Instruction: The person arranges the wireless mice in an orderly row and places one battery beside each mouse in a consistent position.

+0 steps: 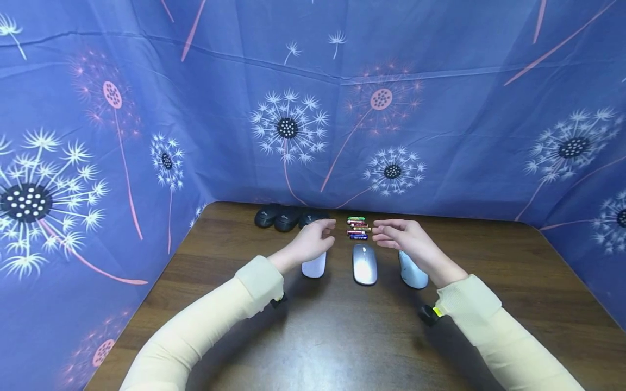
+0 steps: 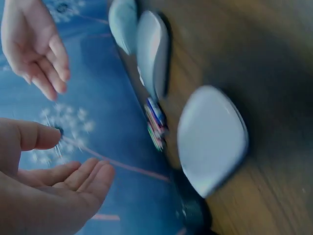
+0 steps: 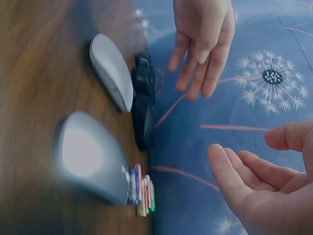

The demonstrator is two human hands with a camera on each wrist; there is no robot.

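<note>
Both hands hover over the table with nothing in them, fingers loosely bent and thumbs apart. The left hand (image 1: 307, 243) is above a white mouse (image 1: 314, 267), hiding its far end in the head view. My right hand (image 1: 409, 240) is over a pale blue mouse (image 1: 413, 272) and covers part of it. Between the two hands lies a row of several small colourful batteries (image 1: 358, 232), side by side. A silver-grey mouse (image 1: 364, 266) sits just in front of them. In the left wrist view the palm of the left hand (image 2: 58, 196) faces the right hand.
Three black mice stand together at the back left edge: a left one (image 1: 266, 216), a middle one (image 1: 286, 219) and a right one (image 1: 310, 218). Behind the brown wooden table (image 1: 313, 336) hangs a blue dandelion-print cloth (image 1: 220, 136), which also runs along both sides.
</note>
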